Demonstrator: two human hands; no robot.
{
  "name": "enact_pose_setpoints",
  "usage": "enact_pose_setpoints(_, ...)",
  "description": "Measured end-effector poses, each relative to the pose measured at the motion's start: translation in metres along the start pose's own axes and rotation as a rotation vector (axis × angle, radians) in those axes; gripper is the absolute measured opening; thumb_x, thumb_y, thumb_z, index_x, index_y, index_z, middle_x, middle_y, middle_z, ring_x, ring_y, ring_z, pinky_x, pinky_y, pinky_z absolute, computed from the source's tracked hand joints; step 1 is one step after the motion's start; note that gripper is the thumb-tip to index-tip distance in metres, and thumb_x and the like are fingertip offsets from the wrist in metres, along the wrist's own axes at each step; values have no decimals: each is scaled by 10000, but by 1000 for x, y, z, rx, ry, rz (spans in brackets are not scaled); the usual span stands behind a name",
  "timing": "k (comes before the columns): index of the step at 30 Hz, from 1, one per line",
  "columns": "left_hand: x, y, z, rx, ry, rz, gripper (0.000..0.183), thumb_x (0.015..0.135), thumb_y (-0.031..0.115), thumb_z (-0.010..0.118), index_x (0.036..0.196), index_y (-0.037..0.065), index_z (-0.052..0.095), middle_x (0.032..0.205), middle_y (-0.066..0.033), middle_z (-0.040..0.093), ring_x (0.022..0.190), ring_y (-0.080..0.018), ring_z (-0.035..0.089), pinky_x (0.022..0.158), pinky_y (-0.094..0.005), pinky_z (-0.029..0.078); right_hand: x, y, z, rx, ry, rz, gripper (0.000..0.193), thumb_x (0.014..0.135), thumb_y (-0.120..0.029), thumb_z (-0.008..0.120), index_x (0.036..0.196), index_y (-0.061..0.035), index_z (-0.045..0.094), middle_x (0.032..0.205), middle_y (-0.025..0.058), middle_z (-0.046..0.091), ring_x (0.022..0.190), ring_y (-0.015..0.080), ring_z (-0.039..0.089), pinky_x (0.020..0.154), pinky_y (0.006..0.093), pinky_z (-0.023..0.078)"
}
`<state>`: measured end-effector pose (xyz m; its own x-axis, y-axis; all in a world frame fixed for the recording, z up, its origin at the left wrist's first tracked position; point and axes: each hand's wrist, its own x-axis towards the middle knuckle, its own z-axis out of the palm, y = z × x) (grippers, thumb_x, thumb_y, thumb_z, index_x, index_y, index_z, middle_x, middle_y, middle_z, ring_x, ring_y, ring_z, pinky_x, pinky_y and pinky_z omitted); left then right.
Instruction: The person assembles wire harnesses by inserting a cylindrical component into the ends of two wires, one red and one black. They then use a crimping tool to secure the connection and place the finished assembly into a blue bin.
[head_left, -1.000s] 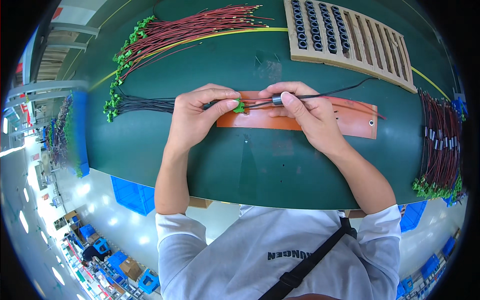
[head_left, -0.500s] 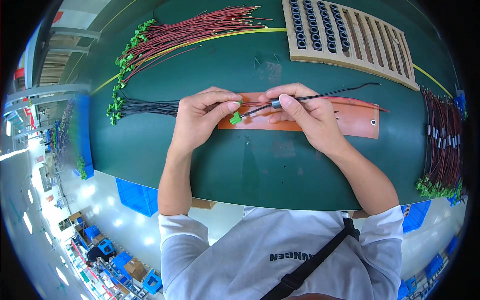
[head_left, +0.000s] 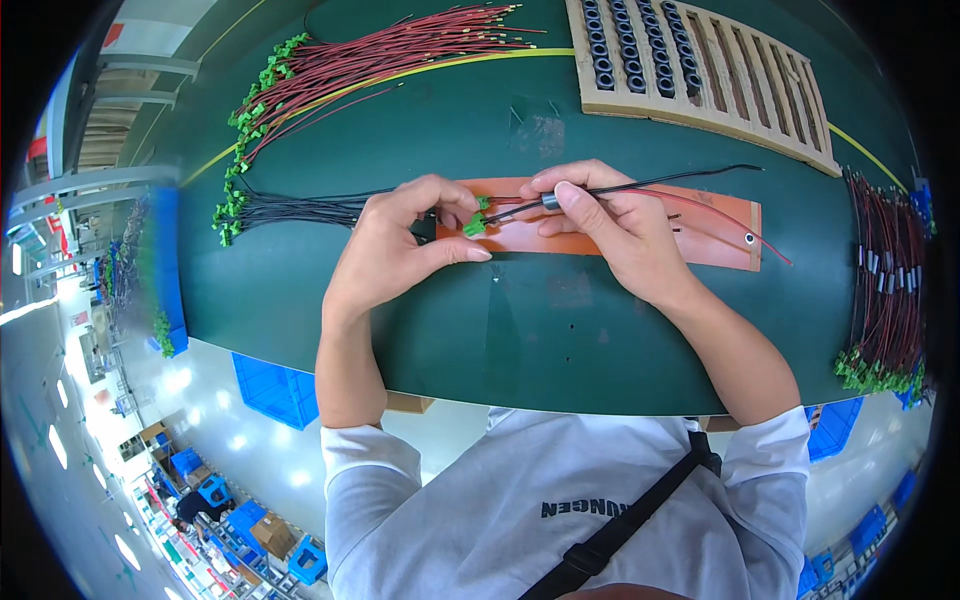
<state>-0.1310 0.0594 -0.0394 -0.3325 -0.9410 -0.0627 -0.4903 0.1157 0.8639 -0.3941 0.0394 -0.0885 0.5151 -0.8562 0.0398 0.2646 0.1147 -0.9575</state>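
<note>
My right hand [head_left: 622,225] pinches a small dark cylindrical core [head_left: 550,202] between thumb and fingers. A black wire [head_left: 700,177] and a red wire [head_left: 735,217] run along it, their free ends trailing to the right; whether both pass through the core I cannot tell. At the wires' left ends are two green connectors, a lower one [head_left: 475,226] and a smaller-looking upper one [head_left: 483,203]. My left hand [head_left: 380,250] is open around these connectors, its thumb well apart from its curled fingers. Beneath both hands lies an orange-brown board [head_left: 715,255] with a few pins.
Black wires [head_left: 300,209] with green connectors lie at left, a red-wire bundle [head_left: 400,50] beyond. A slotted tray [head_left: 700,115] at the far right holds dark cores in several rows. Wires with cores [head_left: 885,270] lie at the right edge. A blue bin [head_left: 275,390] stands below the table.
My left fingers have let go of the upper connector, and the thumb has dropped away. The red wire's free end has swung down and right. My right hand keeps its pinch on the core.
</note>
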Motion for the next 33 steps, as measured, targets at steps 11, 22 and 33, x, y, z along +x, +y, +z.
enact_pose_setpoints(11, 2, -10, 6, -157, 132, -55, 245, 769, -18, 857, 992, 24, 765, 949, -43, 745, 843, -99, 648, 734, -255, 488, -1, 0, 1, 41, -15, 23, 283, 1120, -204, 492, 1277, 3, 607, 1194, 82, 682, 1031, 125, 697, 840, 257, 561)
enact_pose_setpoints(22, 8, -9, 17, 312, 120, 257, 225, 744, -26, 857, 926, 3, 727, 951, -79, 708, 881, -179, 666, 777, -305, 554, -3, 0, 4, -148, -58, -106, 281, 1106, -174, 513, 1290, 24, 589, 1156, 69, 675, 920, 119, 659, 811, 257, 545)
enact_pose_setpoints(33, 9, -1, 17, 413, 253, 424, 381, 693, 24, 881, 1040, 42, 724, 1056, -86, 692, 907, -232, 648, 762, -357, 536, 3, 6, 7, -494, -67, -154, 220, 1031, -118, 611, 1179, 44, 596, 1034, 159, 719, 865, 299, 709, 773, 401, 553)
